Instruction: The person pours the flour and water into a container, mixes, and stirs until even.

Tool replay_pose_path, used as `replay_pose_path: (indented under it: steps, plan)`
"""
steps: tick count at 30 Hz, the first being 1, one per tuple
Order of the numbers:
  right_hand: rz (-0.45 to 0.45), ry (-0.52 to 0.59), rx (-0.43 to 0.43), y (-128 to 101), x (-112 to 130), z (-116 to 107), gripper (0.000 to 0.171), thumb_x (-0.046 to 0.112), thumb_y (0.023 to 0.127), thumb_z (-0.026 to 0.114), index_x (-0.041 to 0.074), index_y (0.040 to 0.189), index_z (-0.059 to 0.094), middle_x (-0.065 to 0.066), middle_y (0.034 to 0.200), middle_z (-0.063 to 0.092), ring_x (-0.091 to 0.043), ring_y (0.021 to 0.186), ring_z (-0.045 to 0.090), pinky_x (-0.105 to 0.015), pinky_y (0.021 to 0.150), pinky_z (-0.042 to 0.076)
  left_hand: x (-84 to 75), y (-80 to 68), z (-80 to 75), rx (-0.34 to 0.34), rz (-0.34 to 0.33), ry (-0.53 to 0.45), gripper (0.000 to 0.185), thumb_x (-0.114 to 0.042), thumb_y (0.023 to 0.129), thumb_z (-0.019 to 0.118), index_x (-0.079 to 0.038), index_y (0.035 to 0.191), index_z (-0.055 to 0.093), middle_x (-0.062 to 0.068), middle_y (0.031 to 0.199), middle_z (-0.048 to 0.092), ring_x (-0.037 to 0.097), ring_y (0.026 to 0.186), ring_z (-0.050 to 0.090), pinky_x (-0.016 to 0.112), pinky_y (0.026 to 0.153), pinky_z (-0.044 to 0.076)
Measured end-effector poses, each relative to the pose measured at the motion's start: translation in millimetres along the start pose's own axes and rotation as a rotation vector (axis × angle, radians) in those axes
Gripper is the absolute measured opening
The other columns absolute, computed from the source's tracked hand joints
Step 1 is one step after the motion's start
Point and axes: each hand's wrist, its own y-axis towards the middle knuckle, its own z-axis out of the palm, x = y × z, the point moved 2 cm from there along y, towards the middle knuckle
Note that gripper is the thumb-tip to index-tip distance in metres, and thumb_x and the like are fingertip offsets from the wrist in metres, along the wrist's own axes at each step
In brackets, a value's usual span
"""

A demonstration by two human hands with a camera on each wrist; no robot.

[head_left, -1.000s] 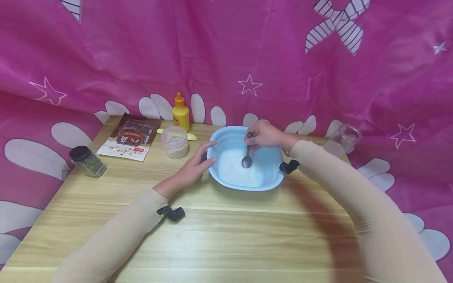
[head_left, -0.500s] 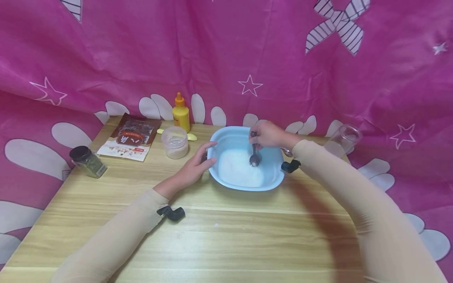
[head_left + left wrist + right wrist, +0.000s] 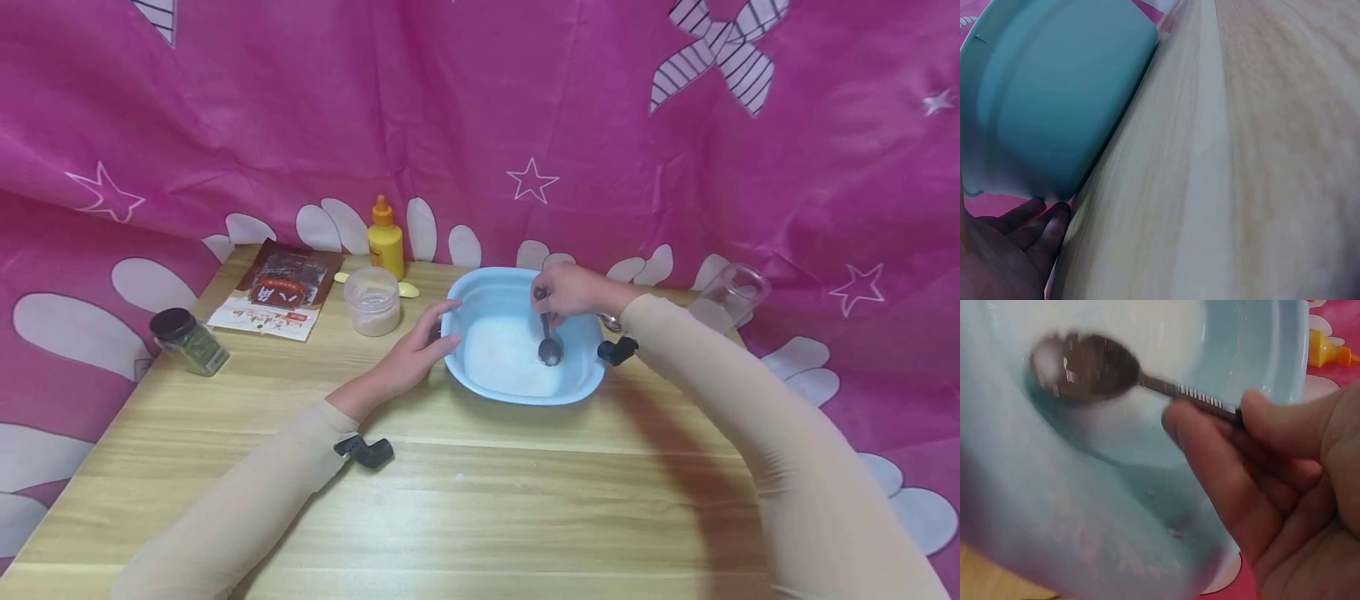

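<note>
A light blue plastic basin [image 3: 525,397] stands on the table with a white layer [image 3: 506,367] across its bottom. At its left side my left hand [image 3: 411,357] grips the rim, thumb over the edge; in the left wrist view the other fingers [image 3: 1047,240] lie against the outer wall. My right hand [image 3: 577,290] pinches the handle end of a dark metal spoon [image 3: 550,350] between thumb and fingers. The spoon's bowl is low inside the basin, close over the white layer. In the right wrist view a little white shows in the spoon bowl [image 3: 1088,365], which is blurred.
Left of the basin are a clear tub [image 3: 372,310] of pale powder, a yellow spoon [image 3: 407,290], a yellow bottle [image 3: 386,248], a spice packet [image 3: 277,287] and a tilted green-filled jar [image 3: 191,343]. A clear container [image 3: 731,296] and another metal spoon [image 3: 611,322] are on the right.
The right hand has moved the spoon rightward across the basin, its bowl now slightly nearer the front. The left hand has stayed at the rim, and the basin stands where it was.
</note>
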Motion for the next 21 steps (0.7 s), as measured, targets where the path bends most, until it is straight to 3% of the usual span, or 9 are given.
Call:
replay_pose_path:
  steps: [5,9,12,16,21]
  plan:
    - [-0.057,-0.110,-0.127,3.0,3.9,-3.3,0.007,0.009,0.109,0.071,0.003,0.107,0.075,-0.009,0.094,0.072,-0.019,0.079,0.075,-0.034,0.077,0.064,0.7,0.4,0.0,0.000,0.003,0.004,0.059,-0.029,0.116,0.058,-0.021,0.171,0.035,0.017,0.180,0.030,0.043,0.161,0.038,0.059,0.129,0.038]
    - [-0.105,-0.058,-0.187,5.2,6.2,-2.0,0.005,0.009,0.108,0.074,0.005,0.108,0.076,-0.005,0.092,0.076,-0.017,0.082,0.077,-0.032,0.080,0.065,0.3,0.1,0.0,0.000,0.005,0.005,0.059,-0.029,0.117,0.058,-0.021,0.171,0.035,0.017,0.180,0.031,0.043,0.162,0.038,0.059,0.129,0.037]
    - [-0.133,0.053,-0.148,5.7,5.6,0.2,0.005,0.006,0.107,0.076,0.002,0.106,0.077,-0.007,0.093,0.078,-0.019,0.083,0.081,-0.032,0.079,0.069,-0.1,-0.5,-0.2,0.000,0.006,0.003,0.060,-0.028,0.117,0.057,-0.020,0.171,0.034,0.017,0.180,0.030,0.043,0.162,0.037,0.059,0.130,0.036]
    - [-0.101,0.129,-0.020,2.0,4.9,1.6,0.007,0.003,0.107,0.074,-0.003,0.106,0.077,-0.011,0.091,0.078,-0.023,0.082,0.082,-0.034,0.077,0.070,-0.2,0.1,-0.2,0.003,0.003,0.003,0.060,-0.028,0.117,0.057,-0.020,0.171,0.035,0.018,0.179,0.031,0.043,0.161,0.039,0.059,0.129,0.038]
    - [-0.050,-0.063,0.015,-3.1,7.1,-1.1,0.008,0.007,0.108,0.073,0.000,0.111,0.076,-0.008,0.087,0.074,-0.021,0.079,0.078,-0.034,0.080,0.068,0.2,1.1,0.0,0.007,0.002,0.001,0.059,-0.028,0.117,0.058,-0.020,0.171,0.035,0.018,0.179,0.032,0.043,0.160,0.040,0.059,0.128,0.040]
